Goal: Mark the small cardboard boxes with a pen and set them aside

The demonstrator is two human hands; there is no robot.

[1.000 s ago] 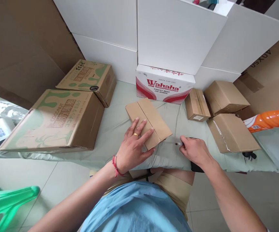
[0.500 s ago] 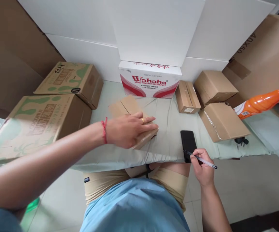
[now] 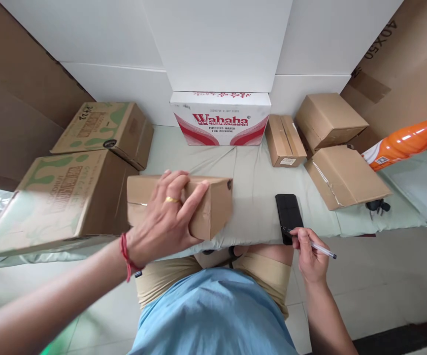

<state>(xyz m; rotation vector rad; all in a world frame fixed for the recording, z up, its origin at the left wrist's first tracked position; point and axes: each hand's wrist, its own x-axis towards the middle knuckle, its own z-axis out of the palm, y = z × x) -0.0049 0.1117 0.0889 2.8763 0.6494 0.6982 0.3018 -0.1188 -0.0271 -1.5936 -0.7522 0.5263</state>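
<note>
The left hand [image 3: 165,217] spreads its fingers over a brown cardboard box [image 3: 216,204], gripping it; the right fingers pinch a clear, black-tipped pen [image 3: 320,248] above a black smartphone [image 3: 288,212].

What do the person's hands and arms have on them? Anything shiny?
Yes! The left hand wears a shiny gold-coloured ring on one finger, and a red cord bracelet circles that wrist. The right hand shows no ring or bracelet. No sleeves show on either forearm.
</note>
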